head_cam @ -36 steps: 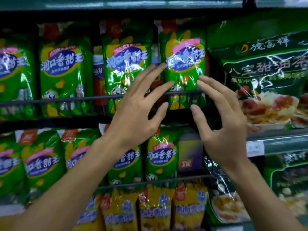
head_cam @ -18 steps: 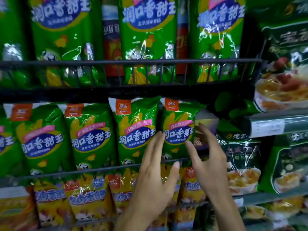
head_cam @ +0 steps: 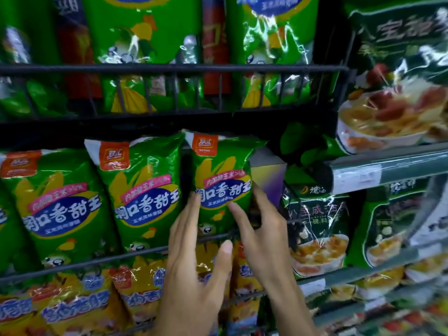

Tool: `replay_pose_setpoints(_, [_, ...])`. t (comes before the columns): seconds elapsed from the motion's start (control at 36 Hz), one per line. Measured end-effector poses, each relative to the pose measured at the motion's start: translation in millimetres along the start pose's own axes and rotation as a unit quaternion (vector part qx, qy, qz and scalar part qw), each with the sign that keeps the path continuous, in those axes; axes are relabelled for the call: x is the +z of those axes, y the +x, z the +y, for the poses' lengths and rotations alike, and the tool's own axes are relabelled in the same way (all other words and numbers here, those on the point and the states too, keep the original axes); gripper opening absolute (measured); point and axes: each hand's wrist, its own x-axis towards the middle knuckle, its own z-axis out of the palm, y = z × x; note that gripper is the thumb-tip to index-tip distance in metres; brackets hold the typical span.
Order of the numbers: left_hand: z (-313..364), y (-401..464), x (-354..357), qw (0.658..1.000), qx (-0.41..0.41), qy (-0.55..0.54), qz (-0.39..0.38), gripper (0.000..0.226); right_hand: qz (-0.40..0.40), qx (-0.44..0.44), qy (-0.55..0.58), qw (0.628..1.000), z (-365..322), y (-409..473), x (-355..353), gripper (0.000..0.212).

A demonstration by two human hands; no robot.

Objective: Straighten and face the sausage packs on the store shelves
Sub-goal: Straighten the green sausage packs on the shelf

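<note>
Head view, and both hands are up at the middle shelf. The left hand [head_cam: 194, 265] reaches in with its fingers [head_cam: 194, 207] straight and together, the tips touching the left edge of the rightmost green sausage pack [head_cam: 221, 180], thumb spread out to the side over the wire rail [head_cam: 97, 261]. The right hand [head_cam: 264, 241] comes in from the other flank, fingers loosely spread; its forefinger lies against the pack's lower face and another fingertip sits at the pack's right edge, just beside a purple box [head_cam: 269, 180]. Neither hand curls round anything, both are flat and open against the wrapper. The pack stands upright behind the rail, label facing out, at the right end of a row of like green packs [head_cam: 145, 190]. Yellow packs [head_cam: 80, 309] fill the shelf below. Dark green bowl-picture packs [head_cam: 317, 226] sit on the shelving to the right.
</note>
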Motion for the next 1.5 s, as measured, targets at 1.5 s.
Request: replay_pose_setpoints(1.5, [-12,68,44,0.958,-0.071,0.219,-0.172,0.066,0.05,-0.003,-0.011,0.999,49,26,-68,0.044])
